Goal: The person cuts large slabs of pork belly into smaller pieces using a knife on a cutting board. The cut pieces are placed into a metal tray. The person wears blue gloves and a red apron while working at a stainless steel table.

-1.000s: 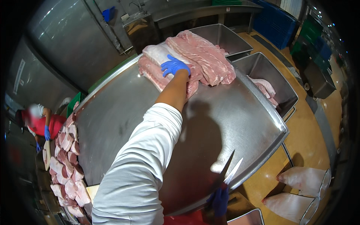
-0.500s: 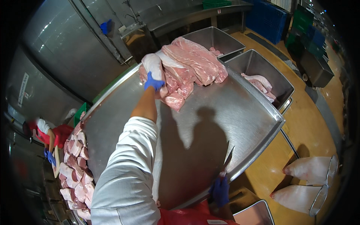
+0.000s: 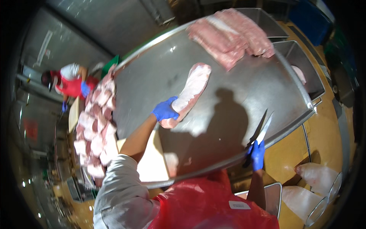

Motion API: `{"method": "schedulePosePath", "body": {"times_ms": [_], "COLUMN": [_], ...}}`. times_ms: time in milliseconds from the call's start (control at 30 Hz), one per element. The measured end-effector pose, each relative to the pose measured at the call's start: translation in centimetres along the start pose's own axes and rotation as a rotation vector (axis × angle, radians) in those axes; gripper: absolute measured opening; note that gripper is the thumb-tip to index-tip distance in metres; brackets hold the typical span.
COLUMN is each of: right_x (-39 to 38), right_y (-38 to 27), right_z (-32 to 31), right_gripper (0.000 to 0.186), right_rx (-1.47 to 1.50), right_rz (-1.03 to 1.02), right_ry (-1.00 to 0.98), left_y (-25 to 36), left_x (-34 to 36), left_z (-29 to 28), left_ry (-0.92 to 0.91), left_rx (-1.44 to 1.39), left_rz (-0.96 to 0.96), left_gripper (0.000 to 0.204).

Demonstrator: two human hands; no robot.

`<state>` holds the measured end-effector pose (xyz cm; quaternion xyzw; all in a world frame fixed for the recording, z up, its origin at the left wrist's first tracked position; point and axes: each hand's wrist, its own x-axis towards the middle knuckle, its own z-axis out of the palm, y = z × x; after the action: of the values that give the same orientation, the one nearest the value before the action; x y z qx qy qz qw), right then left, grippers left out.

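Note:
My left hand (image 3: 166,110), in a blue glove, grips the near end of a long pork loin (image 3: 195,84) above the middle of the steel table (image 3: 143,82). The loin stretches away from me, its pale fatty side showing. At the table's right front edge, my blue-gloved right hand (image 3: 258,155) is closed around a knife (image 3: 265,126) with its blade pointing up and away. Below my left forearm lies a white cutting board (image 3: 152,162), partly hidden by the arm. Larger slabs of pork (image 3: 228,36) rest at the far side of the table.
Cut pork chunks (image 3: 97,131) are heaped along the left edge. Beyond them, a co-worker (image 3: 72,82) in a red apron stands by another board (image 3: 74,114). Steel bins (image 3: 301,57) adjoin the far right side. Pale bags on hoops (image 3: 318,179) stand at the lower right.
My left hand has brought the pork loin from the far pile toward me. My right hand has moved to the right with the knife. The view has shifted, showing the cutting board.

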<state>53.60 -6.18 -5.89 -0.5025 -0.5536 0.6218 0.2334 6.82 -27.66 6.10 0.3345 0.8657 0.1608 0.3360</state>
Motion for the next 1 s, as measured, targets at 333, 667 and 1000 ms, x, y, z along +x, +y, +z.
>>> {"method": "schedulePosePath", "body": {"times_ms": [333,667,1000], "right_x": [-8.9,-26.5,-30.9], "right_y": [1.1,2.9,4.5], "right_z": [8.7,29.3,37.7], "right_gripper": [0.012,0.017,0.017], "right_rx": [-0.071,-0.884,-1.103], "right_rz": [-0.058,-0.930,-0.745], "right_ry": [-0.212,-0.528,-0.705], "left_y": [-18.4,-38.2,-41.9], "left_x": [-30.0,-48.3,-53.4], "left_z": [-2.7,16.4,18.2], "left_ry": [0.020,0.869,0.908], "left_rx": [0.270,-0.591,-0.542], "left_rz": [-0.088,-0.249,-0.434], "left_gripper": [0.103,0.110,0.080]}}
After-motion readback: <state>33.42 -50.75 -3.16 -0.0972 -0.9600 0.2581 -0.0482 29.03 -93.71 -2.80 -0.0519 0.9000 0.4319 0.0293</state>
